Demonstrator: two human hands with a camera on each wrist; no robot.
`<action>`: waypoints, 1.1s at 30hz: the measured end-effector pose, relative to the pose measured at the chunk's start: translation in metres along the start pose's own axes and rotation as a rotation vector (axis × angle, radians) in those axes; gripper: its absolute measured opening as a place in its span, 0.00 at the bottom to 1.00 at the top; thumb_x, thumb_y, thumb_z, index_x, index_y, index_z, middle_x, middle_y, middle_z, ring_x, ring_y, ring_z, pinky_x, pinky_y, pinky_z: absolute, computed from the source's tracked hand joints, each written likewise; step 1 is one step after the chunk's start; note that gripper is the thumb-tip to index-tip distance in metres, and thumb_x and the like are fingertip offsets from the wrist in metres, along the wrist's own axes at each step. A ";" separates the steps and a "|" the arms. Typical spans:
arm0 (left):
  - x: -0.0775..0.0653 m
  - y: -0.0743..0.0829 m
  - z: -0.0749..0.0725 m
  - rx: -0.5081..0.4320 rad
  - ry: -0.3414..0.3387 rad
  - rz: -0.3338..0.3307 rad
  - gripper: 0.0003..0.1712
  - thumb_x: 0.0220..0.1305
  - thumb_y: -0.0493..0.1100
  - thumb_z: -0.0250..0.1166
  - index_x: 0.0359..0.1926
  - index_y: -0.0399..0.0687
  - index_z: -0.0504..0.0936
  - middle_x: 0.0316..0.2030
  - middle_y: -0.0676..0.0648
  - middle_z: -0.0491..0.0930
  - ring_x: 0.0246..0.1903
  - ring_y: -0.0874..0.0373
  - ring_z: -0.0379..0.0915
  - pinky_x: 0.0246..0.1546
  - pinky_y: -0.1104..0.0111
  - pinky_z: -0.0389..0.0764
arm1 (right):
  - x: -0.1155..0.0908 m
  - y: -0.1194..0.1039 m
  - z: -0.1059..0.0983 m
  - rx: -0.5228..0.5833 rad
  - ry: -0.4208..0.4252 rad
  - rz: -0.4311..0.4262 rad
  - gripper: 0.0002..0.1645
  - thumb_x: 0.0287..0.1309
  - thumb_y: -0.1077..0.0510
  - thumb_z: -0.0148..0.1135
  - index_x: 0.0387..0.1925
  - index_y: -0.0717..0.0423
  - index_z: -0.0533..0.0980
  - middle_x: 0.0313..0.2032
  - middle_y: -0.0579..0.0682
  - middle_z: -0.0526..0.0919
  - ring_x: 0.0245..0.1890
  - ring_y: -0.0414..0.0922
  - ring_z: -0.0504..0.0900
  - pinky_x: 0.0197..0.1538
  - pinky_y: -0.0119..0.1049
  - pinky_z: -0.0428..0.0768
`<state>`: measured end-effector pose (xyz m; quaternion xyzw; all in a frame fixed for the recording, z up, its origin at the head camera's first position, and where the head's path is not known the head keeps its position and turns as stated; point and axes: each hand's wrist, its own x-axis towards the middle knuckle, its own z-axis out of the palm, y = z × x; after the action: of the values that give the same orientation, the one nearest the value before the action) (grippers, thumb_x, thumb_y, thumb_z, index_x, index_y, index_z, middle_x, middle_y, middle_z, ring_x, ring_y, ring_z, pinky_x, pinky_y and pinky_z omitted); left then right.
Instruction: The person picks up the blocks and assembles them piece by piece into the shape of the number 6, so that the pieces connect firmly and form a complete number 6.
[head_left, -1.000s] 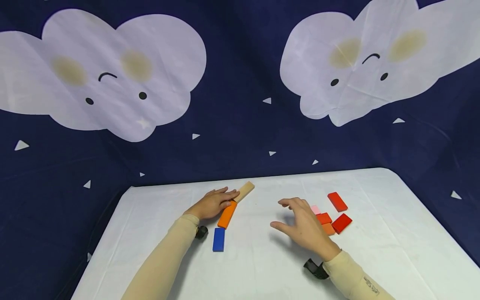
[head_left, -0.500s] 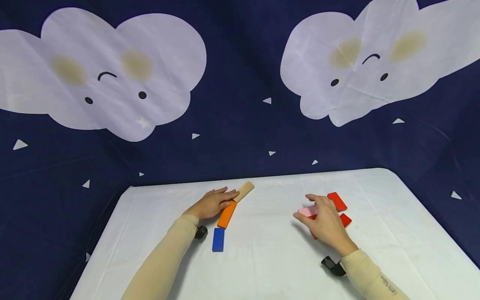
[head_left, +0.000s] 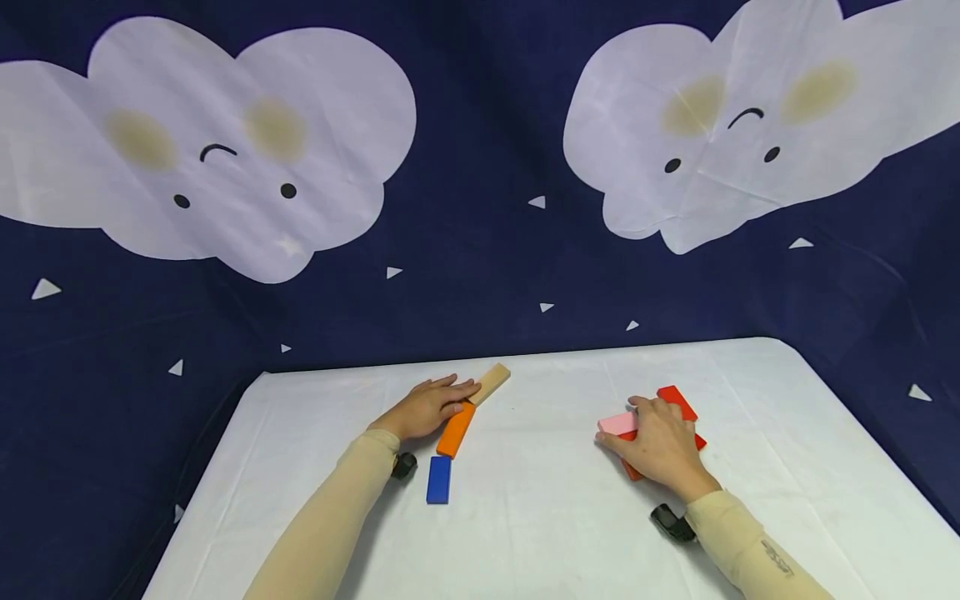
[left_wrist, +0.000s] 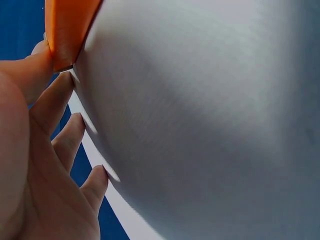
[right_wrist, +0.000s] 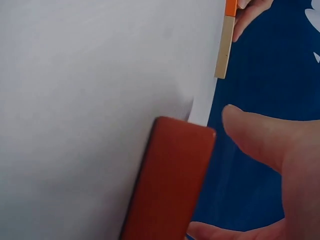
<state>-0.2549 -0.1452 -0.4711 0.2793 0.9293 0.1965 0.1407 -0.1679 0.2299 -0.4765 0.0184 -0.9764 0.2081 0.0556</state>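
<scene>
My left hand (head_left: 426,408) rests on the table with fairly straight fingers. Its fingertips touch the spot where a natural wood block (head_left: 491,382) meets an orange block (head_left: 455,430). In the left wrist view the thumb lies against the orange block (left_wrist: 69,32). A blue block (head_left: 438,480) continues the curved row toward me. My right hand (head_left: 660,442) reaches over a cluster of blocks, thumb and fingers spread around a pink block (head_left: 617,423). A red-orange block (right_wrist: 172,180) stands large in the right wrist view, beside the spread thumb; no finger closes on it there.
A red block (head_left: 677,402) lies just behind my right hand, with another red block (head_left: 701,442) partly hidden by it. White cloth (head_left: 525,517) covers the table. A dark blue curtain with clouds (head_left: 480,250) hangs behind the far edge.
My right hand has moved right and come down over the cluster around the pink block, which now sticks out farther left. The left hand and its row stay put.
</scene>
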 end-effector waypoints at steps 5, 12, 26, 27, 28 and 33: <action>0.000 0.000 0.000 -0.001 0.004 0.010 0.27 0.79 0.47 0.52 0.76 0.59 0.65 0.74 0.54 0.63 0.76 0.48 0.49 0.75 0.46 0.46 | 0.002 0.000 0.002 -0.021 -0.033 0.008 0.49 0.47 0.37 0.75 0.57 0.72 0.74 0.51 0.70 0.77 0.50 0.65 0.71 0.44 0.60 0.70; 0.001 0.000 0.000 0.007 0.002 0.014 0.28 0.79 0.47 0.52 0.76 0.60 0.64 0.74 0.54 0.63 0.76 0.49 0.49 0.75 0.46 0.46 | 0.003 -0.001 0.002 -0.038 -0.068 0.030 0.45 0.47 0.40 0.76 0.53 0.73 0.75 0.46 0.67 0.78 0.47 0.63 0.72 0.42 0.58 0.71; 0.000 -0.001 -0.001 0.004 -0.004 0.011 0.28 0.79 0.47 0.52 0.76 0.59 0.64 0.74 0.53 0.63 0.76 0.48 0.48 0.75 0.46 0.45 | 0.004 -0.009 -0.002 0.024 -0.019 -0.021 0.45 0.45 0.43 0.79 0.55 0.72 0.76 0.49 0.68 0.80 0.48 0.64 0.74 0.47 0.60 0.72; 0.000 -0.001 -0.001 0.006 -0.003 0.013 0.28 0.79 0.47 0.52 0.76 0.59 0.64 0.74 0.53 0.63 0.76 0.48 0.48 0.75 0.46 0.46 | 0.003 -0.011 -0.003 0.034 -0.011 -0.037 0.45 0.44 0.43 0.79 0.55 0.72 0.76 0.49 0.67 0.81 0.48 0.63 0.74 0.48 0.60 0.72; 0.001 -0.001 -0.001 0.007 -0.002 0.014 0.28 0.79 0.47 0.52 0.76 0.59 0.64 0.74 0.53 0.63 0.76 0.48 0.48 0.75 0.46 0.46 | 0.003 -0.013 -0.003 0.045 -0.005 -0.053 0.45 0.44 0.44 0.80 0.55 0.72 0.76 0.48 0.67 0.81 0.47 0.62 0.74 0.49 0.59 0.72; 0.000 -0.001 -0.001 0.001 0.001 0.014 0.28 0.79 0.47 0.52 0.76 0.59 0.65 0.74 0.53 0.63 0.76 0.48 0.48 0.75 0.46 0.45 | 0.000 -0.025 -0.004 0.116 0.014 -0.119 0.43 0.41 0.49 0.82 0.54 0.71 0.77 0.48 0.64 0.83 0.47 0.60 0.76 0.52 0.57 0.73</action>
<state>-0.2559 -0.1462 -0.4710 0.2860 0.9274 0.1969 0.1388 -0.1660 0.2088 -0.4625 0.0782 -0.9594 0.2608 0.0734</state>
